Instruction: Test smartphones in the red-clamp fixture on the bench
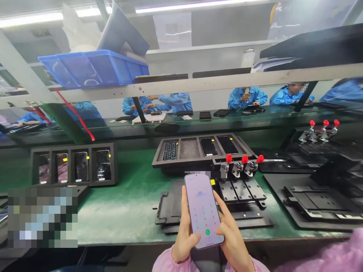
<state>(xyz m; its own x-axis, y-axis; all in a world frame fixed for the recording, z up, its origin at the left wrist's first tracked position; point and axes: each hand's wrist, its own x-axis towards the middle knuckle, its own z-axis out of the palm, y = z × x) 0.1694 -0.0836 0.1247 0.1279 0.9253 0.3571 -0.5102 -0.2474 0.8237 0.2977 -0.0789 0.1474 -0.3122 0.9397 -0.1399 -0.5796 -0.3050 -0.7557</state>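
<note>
Between my two hands a smartphone [203, 207] is held upright, its lit screen showing a dial pad with a green call button. My left hand [184, 236] grips its left edge, thumb at the lower corner. On the right edge, my right hand [231, 232] is wrapped round the phone, with the thumb over the lower right of the screen. Just behind the phone lies a black clamp fixture [243, 189] with red-knobbed toggle clamps. Farther back sits a dark foam tray [193, 162] with several phones in it, one with a lit screen, and one bare slot.
At the left a second foam tray [115, 166] holds several phones with yellow tags. More black fixtures [323, 200] stand at the right. A blue bin [93, 70] rests on the overhead shelf [170, 86]. Co-workers in blue sit beyond the green bench [133, 204].
</note>
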